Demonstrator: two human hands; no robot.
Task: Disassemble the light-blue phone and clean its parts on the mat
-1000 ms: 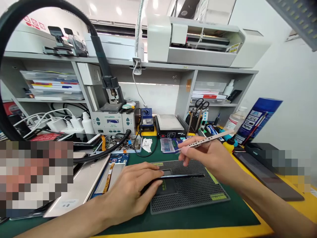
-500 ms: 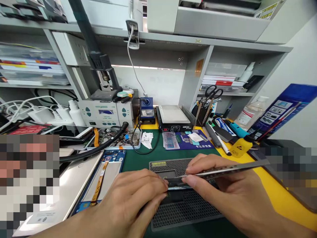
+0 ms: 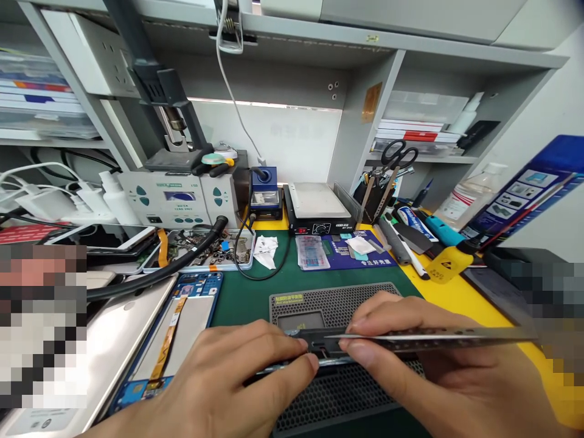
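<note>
My left hand (image 3: 246,371) is closed on a dark, slim phone-like device (image 3: 319,347), fingers on top and thumb at its near edge. Much of the device is hidden behind my fingers. In my right hand (image 3: 429,359) metal tweezers (image 3: 469,339) are pinched between thumb and fingers, lying almost level. Their fine tip points left over the top of the device, close to my left fingertips. Whether the tip touches a part, I cannot tell. Beneath both hands lies a grey honeycomb mat (image 3: 337,395) with a yellow label.
Left of my hands lie a blue phone frame (image 3: 182,328) with an orange flex cable and a large pale panel (image 3: 104,353). Behind are a tray of small parts (image 3: 201,249), a hot-air station (image 3: 177,198) with its black hose, and a heating plate (image 3: 319,204). Tools (image 3: 401,243) lie right.
The view has tipped downward. My left thumb and fingers have spread further apart along the device, exposing more of its top. The tweezers have swung lower at their back end, nearly level now.
</note>
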